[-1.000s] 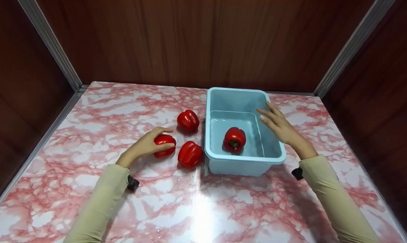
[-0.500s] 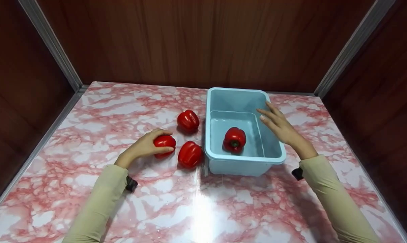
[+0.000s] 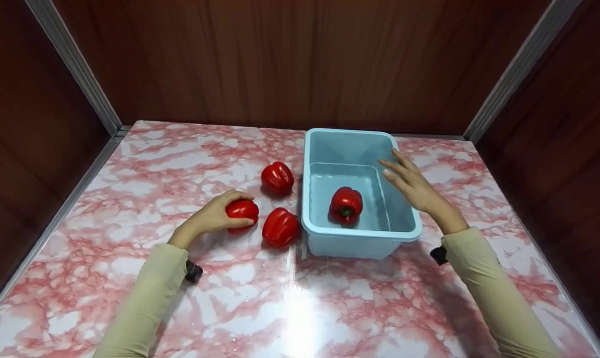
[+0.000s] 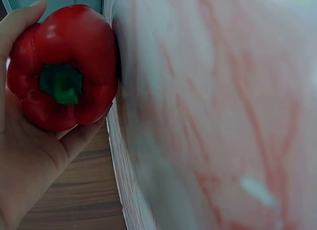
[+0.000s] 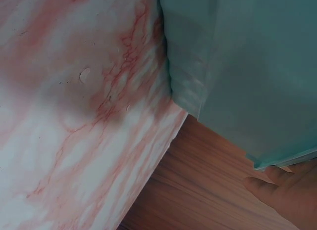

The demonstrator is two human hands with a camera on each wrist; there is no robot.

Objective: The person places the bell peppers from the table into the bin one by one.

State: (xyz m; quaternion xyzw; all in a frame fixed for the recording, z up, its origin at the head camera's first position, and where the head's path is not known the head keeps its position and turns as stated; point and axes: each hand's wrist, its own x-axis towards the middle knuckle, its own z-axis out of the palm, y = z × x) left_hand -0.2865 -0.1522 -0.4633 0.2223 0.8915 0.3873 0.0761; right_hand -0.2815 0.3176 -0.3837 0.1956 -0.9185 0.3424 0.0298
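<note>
My left hand [image 3: 215, 215] grips a red bell pepper [image 3: 241, 212] on the marble table [image 3: 300, 298]; the left wrist view shows the pepper [image 4: 62, 67] with its green stem cupped in my palm [image 4: 29, 161]. Two more red peppers lie close by, one [image 3: 280, 227] just right of it and one [image 3: 277, 177] further back. A light blue plastic bin [image 3: 410, 229] stands to the right with a fourth pepper [image 3: 346, 205] inside. My right hand [image 3: 410, 183] rests with straight fingers on the bin's right rim; the bin wall [image 5: 247, 67] fills the right wrist view.
Dark wood panels wall in the table at the back and on both sides, with metal strips [image 3: 76, 69] at the corners. Bare marble lies in front of the bin and peppers.
My left hand has closed a little tighter round the pepper and raised it slightly. The right hand and the bin have not moved.
</note>
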